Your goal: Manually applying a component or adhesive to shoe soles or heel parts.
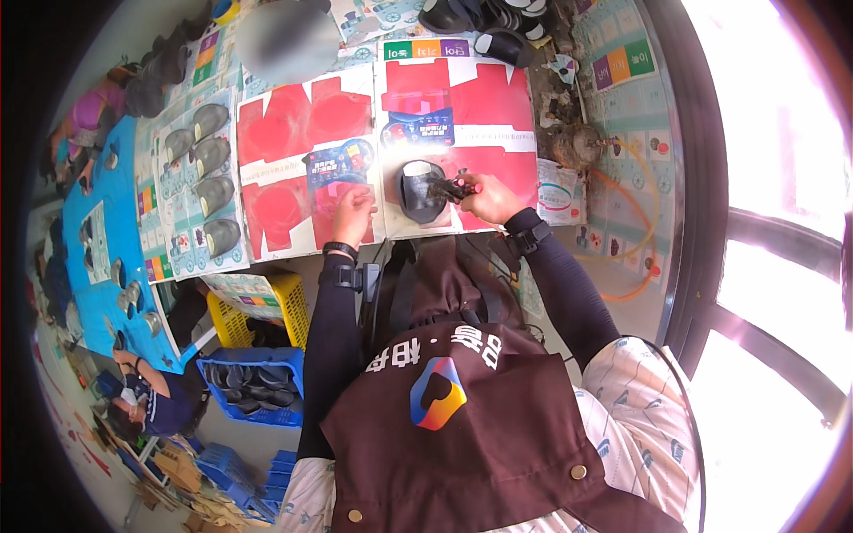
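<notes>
My right fingers (477, 202) are clamped on a dark tool (451, 187), and the black cup (422, 206) sits just left of them. It could slide or tip if the tool pushes too hard. My left fingers (355, 201), farther left, look bent; I can't tell if they're pinched.

A slight gloss is shown by the smooth black rounded hollow piece (421, 208); flat red-and-white sheets (277, 122) are seemingly made of paper.

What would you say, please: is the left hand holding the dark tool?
No, the right hand grips the dark tool, apart from the left hand.
</notes>
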A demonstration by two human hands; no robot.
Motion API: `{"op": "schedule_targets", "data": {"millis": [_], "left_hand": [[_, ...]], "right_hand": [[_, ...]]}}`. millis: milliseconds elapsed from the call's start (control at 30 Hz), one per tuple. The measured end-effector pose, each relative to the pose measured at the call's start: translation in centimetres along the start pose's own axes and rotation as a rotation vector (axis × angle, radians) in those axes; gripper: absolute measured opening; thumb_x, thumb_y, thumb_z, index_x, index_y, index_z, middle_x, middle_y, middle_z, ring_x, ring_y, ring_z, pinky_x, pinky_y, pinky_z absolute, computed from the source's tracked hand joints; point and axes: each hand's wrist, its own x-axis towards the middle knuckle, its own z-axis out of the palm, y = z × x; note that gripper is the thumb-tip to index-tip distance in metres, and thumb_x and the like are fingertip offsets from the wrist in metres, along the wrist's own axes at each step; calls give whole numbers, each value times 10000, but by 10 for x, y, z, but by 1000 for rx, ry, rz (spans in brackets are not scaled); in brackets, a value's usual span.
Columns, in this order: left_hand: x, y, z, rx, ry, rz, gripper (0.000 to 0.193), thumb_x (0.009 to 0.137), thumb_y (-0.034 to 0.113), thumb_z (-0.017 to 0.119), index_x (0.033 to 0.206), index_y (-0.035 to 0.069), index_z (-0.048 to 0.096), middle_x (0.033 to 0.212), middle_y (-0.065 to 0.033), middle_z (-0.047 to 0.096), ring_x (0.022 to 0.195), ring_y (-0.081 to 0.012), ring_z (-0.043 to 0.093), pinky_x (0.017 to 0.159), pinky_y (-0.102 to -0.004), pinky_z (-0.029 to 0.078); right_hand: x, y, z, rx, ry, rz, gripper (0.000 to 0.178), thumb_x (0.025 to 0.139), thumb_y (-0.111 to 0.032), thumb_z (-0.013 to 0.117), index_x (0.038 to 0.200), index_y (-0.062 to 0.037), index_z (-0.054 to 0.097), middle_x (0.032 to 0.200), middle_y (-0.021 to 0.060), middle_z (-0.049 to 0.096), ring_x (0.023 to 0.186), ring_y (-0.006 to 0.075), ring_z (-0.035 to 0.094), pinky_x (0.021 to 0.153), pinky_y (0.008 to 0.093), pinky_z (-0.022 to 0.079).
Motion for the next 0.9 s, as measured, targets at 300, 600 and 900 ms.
{"op": "schedule_targets", "data": {"millis": [300,600,900], "left_hand": [[-27,-2,-35,-97,17,-38,256,992,137,591,1228,38,597,1155,-73,686,939,-161,694,762,-287,533],[-33,-8,-33,-175,6,-84,243,986,137,586,1207,39,607,1126,-80,689,938,-170,695,754,-281,532],[-34,-10,-31,-184,14,-95,233,985,144,587,1190,37,608,1125,-79,692,926,-164,695,748,-272,525]], "right_hand": [[10,1,11,221,95,35,254,735,-80,635,953,49,639,688,137,631,612,223,633,611,360,496],[22,0,14,281,167,181,386,726,-116,630,1091,2,675,862,225,679,839,408,656,771,409,513],[33,2,17,250,12,134,341,715,-105,648,1036,7,674,814,231,663,795,406,649,745,419,510]]}}
